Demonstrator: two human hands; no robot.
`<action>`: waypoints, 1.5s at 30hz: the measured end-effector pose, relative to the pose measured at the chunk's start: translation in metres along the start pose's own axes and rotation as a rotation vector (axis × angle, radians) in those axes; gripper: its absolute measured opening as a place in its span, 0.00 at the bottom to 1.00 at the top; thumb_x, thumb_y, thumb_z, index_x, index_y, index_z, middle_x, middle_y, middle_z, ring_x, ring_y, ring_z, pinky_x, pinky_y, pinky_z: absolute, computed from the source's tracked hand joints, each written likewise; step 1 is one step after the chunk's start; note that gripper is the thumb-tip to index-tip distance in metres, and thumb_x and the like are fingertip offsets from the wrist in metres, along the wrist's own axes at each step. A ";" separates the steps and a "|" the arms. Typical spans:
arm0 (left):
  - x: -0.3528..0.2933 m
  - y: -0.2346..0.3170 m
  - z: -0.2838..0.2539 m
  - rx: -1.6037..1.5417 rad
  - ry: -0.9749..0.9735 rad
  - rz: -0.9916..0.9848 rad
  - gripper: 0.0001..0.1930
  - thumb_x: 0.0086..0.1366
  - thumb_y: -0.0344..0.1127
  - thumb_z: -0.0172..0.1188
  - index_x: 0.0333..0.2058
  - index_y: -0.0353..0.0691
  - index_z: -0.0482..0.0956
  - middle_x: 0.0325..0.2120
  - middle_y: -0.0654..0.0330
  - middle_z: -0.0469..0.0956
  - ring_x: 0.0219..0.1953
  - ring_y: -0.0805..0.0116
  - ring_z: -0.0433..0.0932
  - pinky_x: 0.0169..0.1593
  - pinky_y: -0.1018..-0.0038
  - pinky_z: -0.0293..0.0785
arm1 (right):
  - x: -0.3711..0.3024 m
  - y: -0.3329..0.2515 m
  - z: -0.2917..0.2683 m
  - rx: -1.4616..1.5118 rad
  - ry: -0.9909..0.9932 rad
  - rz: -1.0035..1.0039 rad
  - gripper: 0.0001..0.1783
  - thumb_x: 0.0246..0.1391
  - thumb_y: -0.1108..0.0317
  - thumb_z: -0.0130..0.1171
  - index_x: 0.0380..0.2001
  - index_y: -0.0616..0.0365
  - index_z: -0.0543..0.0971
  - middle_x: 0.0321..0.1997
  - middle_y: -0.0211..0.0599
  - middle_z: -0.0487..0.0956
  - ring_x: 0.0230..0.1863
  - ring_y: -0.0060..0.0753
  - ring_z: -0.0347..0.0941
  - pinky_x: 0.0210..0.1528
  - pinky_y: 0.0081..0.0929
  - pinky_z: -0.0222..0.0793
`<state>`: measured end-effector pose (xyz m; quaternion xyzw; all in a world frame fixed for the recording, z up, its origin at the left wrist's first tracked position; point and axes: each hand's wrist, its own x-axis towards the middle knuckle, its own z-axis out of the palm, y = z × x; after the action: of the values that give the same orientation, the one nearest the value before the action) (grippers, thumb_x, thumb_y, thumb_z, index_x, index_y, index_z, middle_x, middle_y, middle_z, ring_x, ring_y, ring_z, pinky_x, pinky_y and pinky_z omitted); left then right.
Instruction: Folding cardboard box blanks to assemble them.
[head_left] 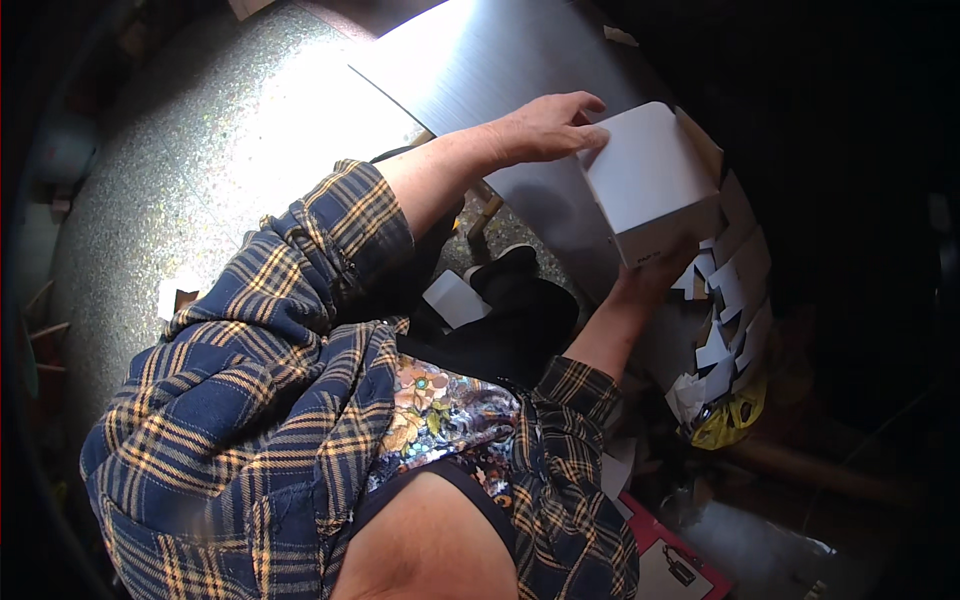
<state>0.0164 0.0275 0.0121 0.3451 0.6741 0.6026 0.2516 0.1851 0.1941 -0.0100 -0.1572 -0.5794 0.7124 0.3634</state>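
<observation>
Upper right of the frame, a white cardboard box (652,180) is held between both hands, left hand (545,125) flat with fingers resting on its top edge, right hand (655,275) gripping beneath, over a shiny metal table (480,60).

The left arm runs from about eight o'clock up toward one o'clock, its plaid sleeve pushed back to the elbow and the forearm bare. The left hand (545,125) lies palm down with the wrist nearly straight, fingers stretched out together toward three o'clock, fingertips curled over an edge. The right arm rises from about five o'clock, sleeve cuffed near the elbow, bare forearm angled toward one o'clock. The right hand (655,275) sits lower, at about three o'clock from the picture's middle, mostly hidden, fingers gripping from beneath.
</observation>
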 end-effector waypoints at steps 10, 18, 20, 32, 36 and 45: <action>-0.003 0.007 -0.009 -0.360 -0.004 0.270 0.18 0.57 0.36 0.67 0.43 0.34 0.77 0.35 0.60 0.80 0.40 0.74 0.78 0.50 0.74 0.73 | 0.002 0.023 0.003 0.101 0.134 0.157 0.37 0.47 0.45 0.57 0.55 0.59 0.67 0.50 0.40 0.72 0.51 0.40 0.72 0.51 0.39 0.71; -0.013 0.007 0.001 0.362 -0.178 0.523 0.27 0.53 0.38 0.69 0.51 0.38 0.72 0.46 0.55 0.77 0.46 0.64 0.77 0.55 0.70 0.69 | 0.000 0.022 0.026 0.221 0.062 0.112 0.33 0.55 0.43 0.46 0.57 0.55 0.66 0.54 0.40 0.70 0.56 0.39 0.68 0.56 0.39 0.67; -0.012 0.007 -0.001 0.395 -0.158 0.478 0.24 0.53 0.38 0.68 0.49 0.40 0.74 0.44 0.54 0.78 0.45 0.60 0.77 0.53 0.68 0.71 | -0.004 0.021 0.028 0.228 0.098 0.193 0.33 0.56 0.43 0.45 0.57 0.55 0.66 0.54 0.40 0.70 0.56 0.39 0.67 0.56 0.40 0.66; -0.016 0.005 0.011 0.693 0.051 0.538 0.12 0.57 0.39 0.63 0.36 0.40 0.76 0.28 0.55 0.78 0.35 0.53 0.79 0.38 0.64 0.76 | -0.018 0.025 0.052 -0.749 -0.074 -0.418 0.48 0.48 0.49 0.64 0.65 0.53 0.52 0.65 0.55 0.54 0.64 0.58 0.54 0.63 0.49 0.55; -0.015 0.011 0.018 0.704 -0.035 0.498 0.14 0.59 0.39 0.61 0.41 0.38 0.76 0.23 0.51 0.78 0.31 0.52 0.80 0.37 0.62 0.76 | -0.021 0.016 0.050 -1.167 0.119 -0.680 0.51 0.44 0.54 0.69 0.64 0.56 0.51 0.63 0.59 0.54 0.64 0.64 0.52 0.64 0.50 0.52; -0.013 0.024 0.003 0.435 -0.279 0.567 0.26 0.56 0.53 0.61 0.46 0.39 0.75 0.30 0.43 0.78 0.35 0.44 0.78 0.38 0.60 0.75 | -0.030 0.017 0.087 -0.696 -0.095 -0.505 0.51 0.45 0.53 0.68 0.63 0.62 0.50 0.64 0.54 0.56 0.65 0.52 0.55 0.66 0.45 0.52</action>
<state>0.0314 0.0204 0.0344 0.6418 0.6234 0.4383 0.0850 0.1443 0.1098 -0.0074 -0.0905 -0.8216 0.3696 0.4245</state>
